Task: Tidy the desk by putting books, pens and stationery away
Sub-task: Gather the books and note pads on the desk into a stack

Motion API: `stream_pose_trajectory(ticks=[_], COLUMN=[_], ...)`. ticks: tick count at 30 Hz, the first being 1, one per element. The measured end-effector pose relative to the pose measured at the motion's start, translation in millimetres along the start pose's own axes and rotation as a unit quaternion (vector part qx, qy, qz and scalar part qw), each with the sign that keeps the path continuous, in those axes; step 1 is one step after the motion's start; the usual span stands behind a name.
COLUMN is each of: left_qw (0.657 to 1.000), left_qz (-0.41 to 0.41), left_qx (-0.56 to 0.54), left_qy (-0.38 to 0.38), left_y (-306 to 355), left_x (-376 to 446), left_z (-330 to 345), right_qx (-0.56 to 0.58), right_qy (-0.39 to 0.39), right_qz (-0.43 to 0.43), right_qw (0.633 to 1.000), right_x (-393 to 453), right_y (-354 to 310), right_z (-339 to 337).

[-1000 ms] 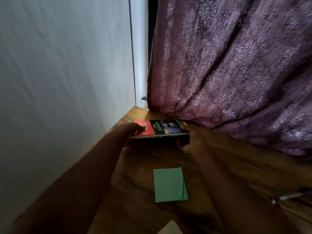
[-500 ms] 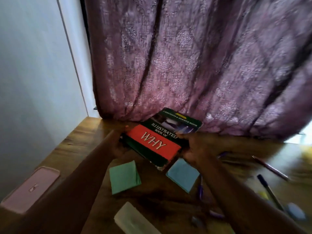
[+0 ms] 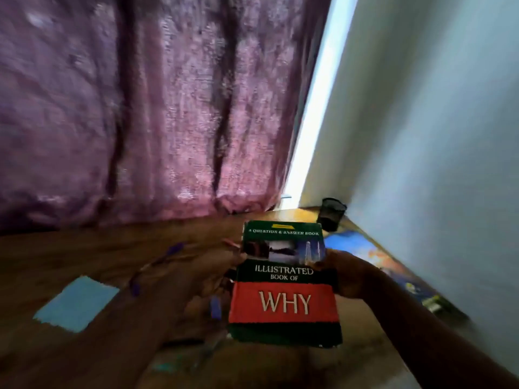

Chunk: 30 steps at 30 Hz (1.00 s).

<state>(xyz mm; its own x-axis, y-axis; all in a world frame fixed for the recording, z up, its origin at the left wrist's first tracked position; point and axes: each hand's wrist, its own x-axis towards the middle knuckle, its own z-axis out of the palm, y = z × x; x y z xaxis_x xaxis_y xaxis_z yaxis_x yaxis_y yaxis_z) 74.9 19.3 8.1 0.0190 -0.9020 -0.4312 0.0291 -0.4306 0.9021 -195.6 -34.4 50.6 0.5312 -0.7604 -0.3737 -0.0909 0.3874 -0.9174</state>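
curtain (image 3: 140, 113): purple, hangs behind desk | wall (image 3: 435, 136): pale, at right | daylight strip (image 3: 311, 108) between them | desk (image 3: 56, 248): wood

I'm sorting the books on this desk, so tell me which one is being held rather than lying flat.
The green-and-red "Illustrated Book of Why", gripped by the right hand. The other, a blue-covered book, lies flat along the wall.

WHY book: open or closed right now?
Closed. The book shows its whole front cover, held between the left hand and right hand.
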Motion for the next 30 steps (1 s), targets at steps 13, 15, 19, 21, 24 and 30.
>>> stream_pose_trajectory(ticks=[13,15,19,21,24,30], left_qw=[0.996,0.996,0.994,0.990,0.975,0.916], left_qz=[-0.050,-0.042,-0.030,-0.024,-0.014,-0.018], left_qx=[-0.066,-0.059,-0.025,0.029,0.122,0.341], left_qy=[0.022,0.054,0.105,0.133,0.182,0.212], left_y=[33.9,37.7,40.6,35.9,24.3,26.6], left_x=[95.8,111.7,141.0,153.8,169.4,175.7], left_z=[309.9,317.3,318.6,318.2,317.4,319.9], right_qx=[-0.215,-0.250,-0.314,-0.391,-0.455,-0.546], right_qy=[0.237,0.244,0.245,0.227,0.213,0.251], right_qz=[-0.028,-0.047,-0.076,-0.069,-0.054,-0.028], right_qw=[0.947,0.936,0.914,0.889,0.863,0.798], right_x=[-4.8,9.0,42.9,60.8,80.5,100.4], right_y=[-27.9,-28.5,-28.8,-23.3,-7.0,21.8], right_z=[-283.5,-295.0,-310.6,-317.3,-325.1,-334.7])
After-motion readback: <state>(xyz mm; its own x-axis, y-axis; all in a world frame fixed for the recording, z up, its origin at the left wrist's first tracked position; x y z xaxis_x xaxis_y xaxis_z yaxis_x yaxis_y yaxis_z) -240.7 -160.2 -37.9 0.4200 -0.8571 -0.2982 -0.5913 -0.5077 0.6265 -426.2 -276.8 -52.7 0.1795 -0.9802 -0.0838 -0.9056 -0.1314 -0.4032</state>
